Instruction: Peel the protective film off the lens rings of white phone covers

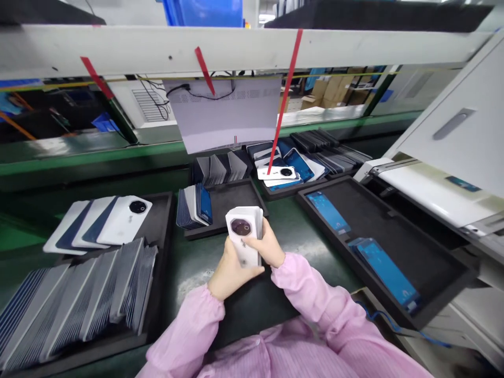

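Note:
Both hands grip a small stack of white phone-shaped panels (244, 227), held upright above the dark green bench. Its front panel shows a round black camera print near the top. My left hand (233, 273) wraps round the lower left side, and my right hand (270, 244) closes on the right edge with the thumb across the front. Behind my hands, a black tray (236, 197) holds dark and blue-faced panels. To the left, white panels (129, 220) with the same camera print lie fanned out above a long row of grey panels (98, 294).
A black tray (394, 226) at the right holds several blue-screened panels (388, 273). Another tray at the back carries mixed panels (301, 165). A red strip (285, 100) hangs down over them. The white machine (452, 126) stands at the far right, beyond the tray.

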Demonstrator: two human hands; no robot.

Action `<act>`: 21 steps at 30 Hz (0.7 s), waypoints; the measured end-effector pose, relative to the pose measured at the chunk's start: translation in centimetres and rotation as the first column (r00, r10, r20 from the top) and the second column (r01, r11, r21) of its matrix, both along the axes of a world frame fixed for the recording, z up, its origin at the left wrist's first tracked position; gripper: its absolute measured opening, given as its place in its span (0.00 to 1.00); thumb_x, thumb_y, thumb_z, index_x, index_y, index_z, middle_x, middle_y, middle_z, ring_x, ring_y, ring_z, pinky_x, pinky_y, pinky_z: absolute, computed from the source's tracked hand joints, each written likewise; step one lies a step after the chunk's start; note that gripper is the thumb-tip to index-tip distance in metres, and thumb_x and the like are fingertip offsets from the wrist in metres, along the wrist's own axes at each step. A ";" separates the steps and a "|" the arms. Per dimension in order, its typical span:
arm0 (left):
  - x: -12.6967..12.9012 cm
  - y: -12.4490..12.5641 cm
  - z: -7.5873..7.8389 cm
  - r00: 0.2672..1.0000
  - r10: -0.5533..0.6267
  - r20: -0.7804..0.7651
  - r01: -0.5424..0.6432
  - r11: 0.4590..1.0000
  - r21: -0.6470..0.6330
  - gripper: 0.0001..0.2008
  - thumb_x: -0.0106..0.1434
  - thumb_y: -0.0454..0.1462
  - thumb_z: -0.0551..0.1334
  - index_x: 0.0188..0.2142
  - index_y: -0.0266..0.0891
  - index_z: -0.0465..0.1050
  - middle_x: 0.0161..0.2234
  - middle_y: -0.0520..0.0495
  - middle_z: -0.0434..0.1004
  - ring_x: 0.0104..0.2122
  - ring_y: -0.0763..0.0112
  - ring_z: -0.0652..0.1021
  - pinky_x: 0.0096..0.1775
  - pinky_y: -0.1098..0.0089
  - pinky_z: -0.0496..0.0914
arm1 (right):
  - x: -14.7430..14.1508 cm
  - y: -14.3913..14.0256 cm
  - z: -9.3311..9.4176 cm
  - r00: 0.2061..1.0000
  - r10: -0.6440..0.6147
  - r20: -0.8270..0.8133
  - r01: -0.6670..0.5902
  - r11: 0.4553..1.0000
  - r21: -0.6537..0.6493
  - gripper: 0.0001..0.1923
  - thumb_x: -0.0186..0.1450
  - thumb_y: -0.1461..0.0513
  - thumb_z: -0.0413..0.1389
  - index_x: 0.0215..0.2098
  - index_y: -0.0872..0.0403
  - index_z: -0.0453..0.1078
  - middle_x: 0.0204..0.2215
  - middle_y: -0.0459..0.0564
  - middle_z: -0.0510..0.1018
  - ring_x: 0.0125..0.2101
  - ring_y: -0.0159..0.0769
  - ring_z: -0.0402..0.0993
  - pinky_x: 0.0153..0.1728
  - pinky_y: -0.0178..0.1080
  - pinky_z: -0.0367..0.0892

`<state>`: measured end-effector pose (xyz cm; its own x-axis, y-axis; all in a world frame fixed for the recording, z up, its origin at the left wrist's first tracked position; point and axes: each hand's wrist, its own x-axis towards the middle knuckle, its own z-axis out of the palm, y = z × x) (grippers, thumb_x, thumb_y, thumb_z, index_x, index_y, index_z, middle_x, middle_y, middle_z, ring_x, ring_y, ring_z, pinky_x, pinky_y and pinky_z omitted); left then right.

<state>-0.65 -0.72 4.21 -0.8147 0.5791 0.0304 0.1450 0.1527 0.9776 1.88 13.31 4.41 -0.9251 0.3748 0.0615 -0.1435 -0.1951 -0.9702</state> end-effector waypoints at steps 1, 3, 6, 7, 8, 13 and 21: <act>0.0 -0.7 0.3 0.995 -0.076 0.059 0.076 0.997 0.013 0.45 0.42 0.38 0.73 0.57 0.39 0.53 0.53 0.37 0.65 0.52 0.50 0.69 0.52 0.52 0.64 | 0.1 0.2 0.1 0.999 0.037 0.005 -0.037 0.998 -0.055 0.33 0.49 0.61 0.65 0.50 0.53 0.59 0.46 0.52 0.71 0.46 0.43 0.70 0.49 0.48 0.65; 0.2 -1.7 0.6 0.969 -0.125 0.212 0.100 0.987 0.123 0.44 0.49 0.39 0.70 0.59 0.43 0.47 0.51 0.39 0.68 0.49 0.55 0.73 0.50 0.54 0.66 | 0.5 0.1 0.3 0.996 0.093 0.004 -0.093 0.990 -0.102 0.30 0.49 0.60 0.65 0.47 0.54 0.61 0.42 0.52 0.73 0.42 0.42 0.72 0.44 0.47 0.69; 0.6 -2.4 0.3 0.901 -0.142 0.409 0.006 0.948 0.318 0.39 0.50 0.40 0.69 0.58 0.42 0.53 0.51 0.39 0.70 0.49 0.54 0.73 0.49 0.56 0.68 | 1.2 -1.2 0.6 0.986 0.158 -0.045 -0.163 0.976 -0.143 0.32 0.48 0.60 0.66 0.49 0.53 0.60 0.42 0.51 0.73 0.41 0.41 0.72 0.43 0.45 0.68; 0.7 -2.5 0.1 0.866 -0.169 0.471 -0.008 0.936 0.351 0.36 0.50 0.40 0.69 0.56 0.41 0.57 0.50 0.39 0.72 0.48 0.53 0.74 0.47 0.57 0.70 | 1.4 -1.6 0.7 0.982 0.173 -0.072 -0.181 0.974 -0.135 0.33 0.49 0.59 0.66 0.50 0.53 0.59 0.44 0.51 0.72 0.43 0.41 0.71 0.45 0.45 0.67; 0.9 -2.6 -0.1 0.826 -0.200 0.527 -0.009 0.931 0.366 0.32 0.49 0.40 0.70 0.53 0.39 0.62 0.48 0.39 0.74 0.47 0.52 0.75 0.46 0.57 0.71 | 1.6 -2.0 0.9 0.979 0.182 -0.095 -0.192 0.976 -0.106 0.34 0.49 0.59 0.65 0.52 0.52 0.58 0.45 0.51 0.71 0.44 0.41 0.70 0.47 0.45 0.66; 1.7 -3.7 -0.6 0.728 -0.305 0.614 0.048 0.916 0.398 0.19 0.47 0.40 0.71 0.38 0.34 0.75 0.34 0.41 0.81 0.36 0.53 0.80 0.39 0.58 0.74 | 2.5 -1.5 2.0 0.973 0.212 -0.092 -0.168 0.923 0.346 0.44 0.48 0.56 0.67 0.58 0.52 0.52 0.52 0.56 0.65 0.52 0.47 0.63 0.54 0.50 0.57; 4.1 -5.2 -1.0 0.517 -0.523 0.678 0.263 0.851 0.455 0.23 0.47 0.42 0.70 0.43 0.36 0.76 0.36 0.37 0.81 0.42 0.46 0.78 0.42 0.51 0.73 | 2.4 0.3 2.2 0.880 0.367 -0.303 -0.364 0.929 0.068 0.57 0.41 0.48 0.70 0.62 0.43 0.47 0.64 0.58 0.47 0.60 0.53 0.54 0.57 0.54 0.53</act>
